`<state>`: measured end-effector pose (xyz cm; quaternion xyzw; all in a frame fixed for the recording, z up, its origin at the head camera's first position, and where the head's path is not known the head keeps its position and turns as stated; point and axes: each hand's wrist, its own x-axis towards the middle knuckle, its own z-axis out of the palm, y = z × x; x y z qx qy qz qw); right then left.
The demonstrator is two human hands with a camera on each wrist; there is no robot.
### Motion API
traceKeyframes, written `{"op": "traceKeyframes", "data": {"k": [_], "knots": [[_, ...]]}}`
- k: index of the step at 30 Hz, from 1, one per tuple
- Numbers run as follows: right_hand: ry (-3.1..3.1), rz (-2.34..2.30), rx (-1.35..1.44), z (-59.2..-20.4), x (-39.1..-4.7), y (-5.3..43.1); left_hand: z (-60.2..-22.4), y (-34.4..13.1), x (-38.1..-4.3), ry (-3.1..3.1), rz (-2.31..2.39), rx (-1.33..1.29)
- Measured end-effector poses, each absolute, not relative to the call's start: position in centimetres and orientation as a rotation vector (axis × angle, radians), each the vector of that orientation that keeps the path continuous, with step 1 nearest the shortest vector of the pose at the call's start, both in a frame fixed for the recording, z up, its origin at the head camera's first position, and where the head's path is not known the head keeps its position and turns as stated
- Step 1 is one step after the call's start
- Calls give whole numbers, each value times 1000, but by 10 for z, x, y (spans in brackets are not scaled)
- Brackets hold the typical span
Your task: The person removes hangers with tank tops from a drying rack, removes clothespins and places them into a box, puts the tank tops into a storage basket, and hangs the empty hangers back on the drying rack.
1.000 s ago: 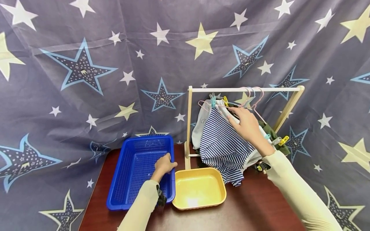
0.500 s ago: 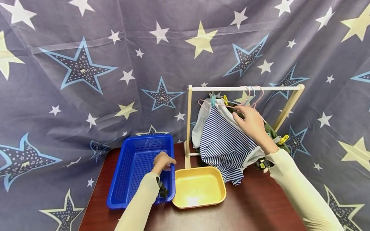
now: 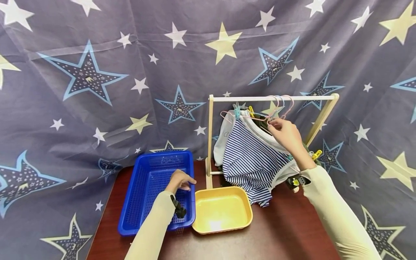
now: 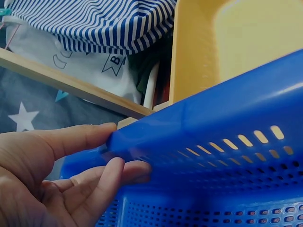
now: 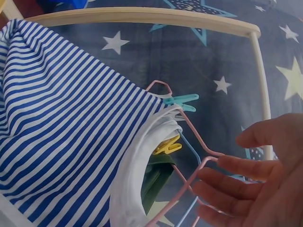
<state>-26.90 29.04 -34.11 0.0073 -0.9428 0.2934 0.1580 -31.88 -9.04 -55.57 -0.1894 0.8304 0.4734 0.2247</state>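
My left hand (image 3: 178,180) is at the right wall of a blue perforated plastic basket (image 3: 125,213). In the left wrist view, its thumb and fingers lie on either side of the basket's rim (image 4: 189,113), pinching it. At the rack, my right hand (image 3: 287,135) has its fingertips right at the neck of a pink hanger (image 5: 189,177), thumb apart. A blue-and-white striped garment (image 5: 71,123) with a white neckband hangs there. A teal clothespin (image 5: 184,100) clips its shoulder. Behind it are a white printed garment (image 4: 40,49) and dark green cloth (image 5: 158,175).
A yellow tray (image 3: 224,213) stands right of the basket, before the wooden clothes rack (image 3: 243,98). Yellow clips (image 3: 316,154) show at the right. A star-patterned curtain (image 3: 146,57) backs the reddish-brown table (image 3: 276,234).
My right hand has moved slightly down and right along the hangers, its fingers drawing in at the hanger neck. The left hand has shifted slightly at the basket's rim; the view has turned slightly.
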Motion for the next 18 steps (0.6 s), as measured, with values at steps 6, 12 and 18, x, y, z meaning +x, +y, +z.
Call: {"op": "traceKeyframes", "data": {"k": [6, 12, 18], "knots": [[-2687, 953, -4, -336, -274, 301, -559, -95, -320, 2250, 1338, -515], [-2730, 1087, -36, -331, -284, 306, -560, -99, -317, 2244, 1379, -495], [-2848, 1220, -6, -331, -293, 308, -557, -98, -313, 2242, 1390, -487]]}}
